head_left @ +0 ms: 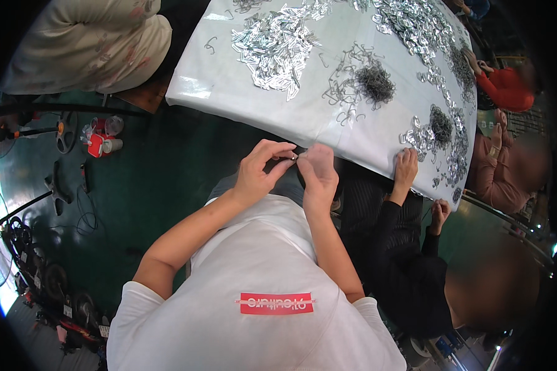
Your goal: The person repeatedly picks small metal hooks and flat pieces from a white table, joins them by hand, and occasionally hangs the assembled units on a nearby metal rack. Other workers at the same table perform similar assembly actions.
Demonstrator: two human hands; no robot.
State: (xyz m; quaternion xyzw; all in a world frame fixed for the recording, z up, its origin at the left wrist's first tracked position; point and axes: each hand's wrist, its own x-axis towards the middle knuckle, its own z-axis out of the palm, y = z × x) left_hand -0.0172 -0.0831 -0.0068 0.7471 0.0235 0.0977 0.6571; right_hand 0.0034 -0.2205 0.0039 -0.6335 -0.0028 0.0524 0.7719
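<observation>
My left hand (260, 171) and my right hand (319, 176) meet in front of my body, just off the near edge of the white-covered table (229, 102). Thumb and fingers are pinched together on both hands. A tiny shiny, dark thing shows where the fingertips meet, too small to name. On the tabletop beyond them lies a heap of slim silvery metal pieces (272, 52). To its right is a tangle of bent wire hooks (375, 85), with loose hooks scattered around it.
A co-worker in black sleeves (387, 241) sits close on my right, one hand on the table. More people sit along the far right side, one in red (507, 89). Another person's patterned clothing (99, 43) is at the upper left. Red and clear containers (102, 136) stand on the green floor.
</observation>
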